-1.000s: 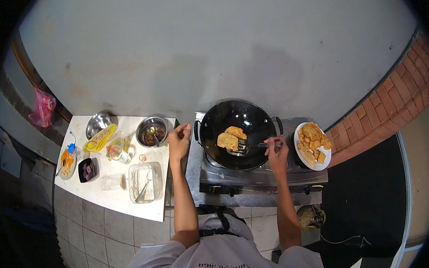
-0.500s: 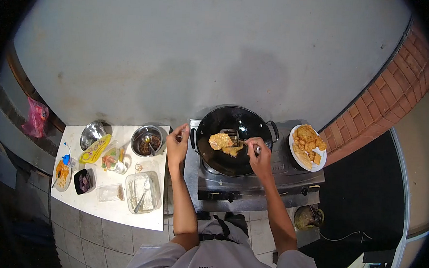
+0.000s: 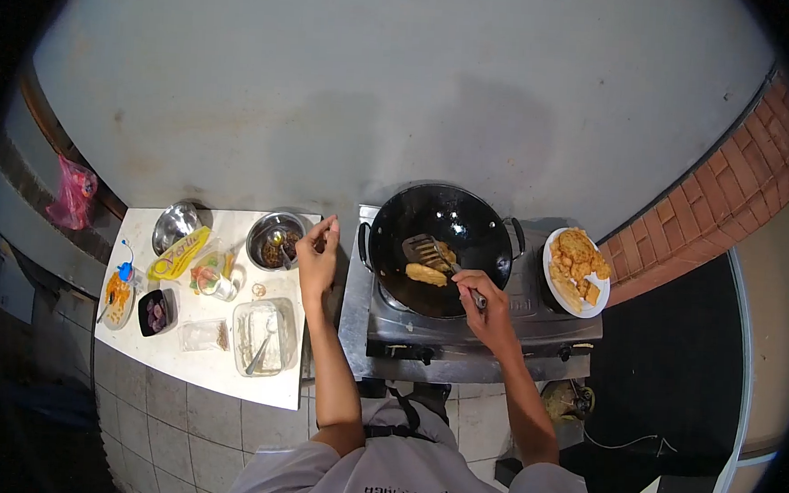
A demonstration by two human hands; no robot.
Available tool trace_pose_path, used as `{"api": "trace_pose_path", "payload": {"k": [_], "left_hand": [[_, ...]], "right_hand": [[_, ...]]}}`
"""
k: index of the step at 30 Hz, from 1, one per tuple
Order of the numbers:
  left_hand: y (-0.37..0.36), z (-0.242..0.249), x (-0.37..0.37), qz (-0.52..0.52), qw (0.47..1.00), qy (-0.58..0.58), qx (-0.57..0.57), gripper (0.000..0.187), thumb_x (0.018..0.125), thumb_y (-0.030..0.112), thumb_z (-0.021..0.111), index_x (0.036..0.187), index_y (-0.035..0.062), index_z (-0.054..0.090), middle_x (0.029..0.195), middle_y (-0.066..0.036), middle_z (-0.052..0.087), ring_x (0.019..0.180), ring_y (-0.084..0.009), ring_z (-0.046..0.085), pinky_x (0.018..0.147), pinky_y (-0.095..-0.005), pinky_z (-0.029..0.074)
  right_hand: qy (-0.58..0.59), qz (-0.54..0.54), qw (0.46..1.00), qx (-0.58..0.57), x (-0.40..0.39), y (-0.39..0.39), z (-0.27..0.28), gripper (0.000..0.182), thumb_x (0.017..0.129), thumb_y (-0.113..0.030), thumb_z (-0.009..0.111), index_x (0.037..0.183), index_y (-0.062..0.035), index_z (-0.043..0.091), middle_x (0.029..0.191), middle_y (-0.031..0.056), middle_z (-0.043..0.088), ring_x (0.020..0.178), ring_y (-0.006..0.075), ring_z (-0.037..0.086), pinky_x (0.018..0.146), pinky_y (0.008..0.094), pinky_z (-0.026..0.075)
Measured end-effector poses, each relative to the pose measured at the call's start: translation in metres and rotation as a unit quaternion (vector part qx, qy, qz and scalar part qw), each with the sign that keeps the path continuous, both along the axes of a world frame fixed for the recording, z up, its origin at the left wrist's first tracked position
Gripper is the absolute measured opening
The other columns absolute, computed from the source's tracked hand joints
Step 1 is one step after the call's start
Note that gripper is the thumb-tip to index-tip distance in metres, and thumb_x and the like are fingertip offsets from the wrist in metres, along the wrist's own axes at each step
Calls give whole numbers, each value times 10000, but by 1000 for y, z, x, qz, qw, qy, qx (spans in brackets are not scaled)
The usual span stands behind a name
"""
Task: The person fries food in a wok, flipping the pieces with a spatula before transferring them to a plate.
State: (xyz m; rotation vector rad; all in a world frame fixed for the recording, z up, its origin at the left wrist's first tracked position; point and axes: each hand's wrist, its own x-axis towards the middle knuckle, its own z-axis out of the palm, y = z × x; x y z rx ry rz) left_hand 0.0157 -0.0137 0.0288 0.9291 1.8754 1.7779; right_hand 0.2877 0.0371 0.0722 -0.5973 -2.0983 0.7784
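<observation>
My right hand (image 3: 485, 309) is closed round the handle of a slotted metal spatula (image 3: 427, 251), whose blade is inside a black wok (image 3: 480, 224). Just below the blade, a golden fried patty (image 3: 426, 275) lies tilted in the wok. Another browned piece shows partly behind the slots. My left hand (image 3: 318, 253) is raised left of the wok, its fingers curled in and nothing visible in them. Close beside it stands a steel bowl (image 3: 256, 244) of dark sauce with a spoon.
The wok sits on a steel gas stove (image 3: 390, 331). To its right is a white plate (image 3: 598, 304) of fried pieces. On the white table (image 3: 170, 360) are a glass container (image 3: 286, 352), a black bowl (image 3: 170, 304), a yellow packet (image 3: 178, 255) and another steel bowl (image 3: 175, 223).
The spatula blade has come off the top of the patty and turned; the patty has shifted and now shows its edge. My left hand has moved slightly toward the sauce bowl. The view has shifted a little.
</observation>
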Motion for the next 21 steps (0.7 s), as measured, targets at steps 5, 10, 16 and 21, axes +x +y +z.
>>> {"api": "trace_pose_path", "payload": {"k": [5,10,16,21], "left_hand": [[2,-13,-8,6,999,2,43,296,867,199,603,1071,-14,623,728,26,517,646,-44,427,570,-189,363],[-5,-8,-12,-14,1000,-12,-13,340,889,242,575,1117,-10,597,973,-77,636,866,-94,552,777,-233,435],[-6,-4,-5,-15,1000,10,-19,351,880,258,586,1101,-14,605,959,-97,647,858,-120,567,787,-263,443],[-3,-7,2,-14,999,25,19,350,861,238,614,1072,-42,612,734,4,537,658,-63,442,591,-213,386]], "right_hand": [[6,-16,1000,-11,9,-11,-4,123,827,48,552,945,34,519,941,147,600,869,239,608,770,304,478],[38,-134,990,2,27,-1,-7,80,824,35,564,904,39,557,834,123,615,741,187,619,644,280,496],[125,-316,932,-126,31,9,-14,139,870,-74,558,782,32,580,575,72,581,441,90,535,396,232,410],[126,-345,916,-159,20,13,-19,225,861,-122,592,723,50,546,489,64,541,398,102,527,363,246,382]]}}
